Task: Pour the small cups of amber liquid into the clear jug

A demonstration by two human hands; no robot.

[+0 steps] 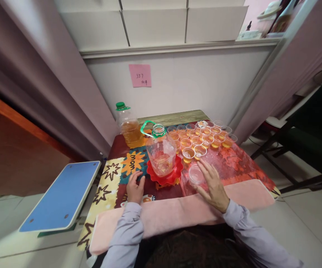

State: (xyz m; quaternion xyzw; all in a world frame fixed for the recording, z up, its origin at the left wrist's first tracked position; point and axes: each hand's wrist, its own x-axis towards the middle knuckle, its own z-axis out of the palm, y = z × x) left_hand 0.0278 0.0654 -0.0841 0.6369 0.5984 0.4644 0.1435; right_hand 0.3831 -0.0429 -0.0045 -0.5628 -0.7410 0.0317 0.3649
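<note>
My left hand (135,188) rests on the patterned tablecloth, holding nothing, its fingers loosely bent and the thumb apart. To its right, a large clear jug (162,154) with a green handle and an uncapped neck stands in a red scalloped dish (165,179); it looks nearly drained. My right hand (213,189) is open, thumb and fingers spread beside a clear plastic cup (196,174) with no visible liquid. Whether the fingertips touch that cup I cannot tell. Just beyond are several clear cups of amber liquid (188,154), grouped closely together.
A second jug (131,130), green-capped and partly filled with amber liquid, stands at the back left. A folded pink towel (177,214) lies along the near table edge. A blue-topped stool (63,195) is at left, a dark chair (306,137) at right. A white wall (183,82) rises behind.
</note>
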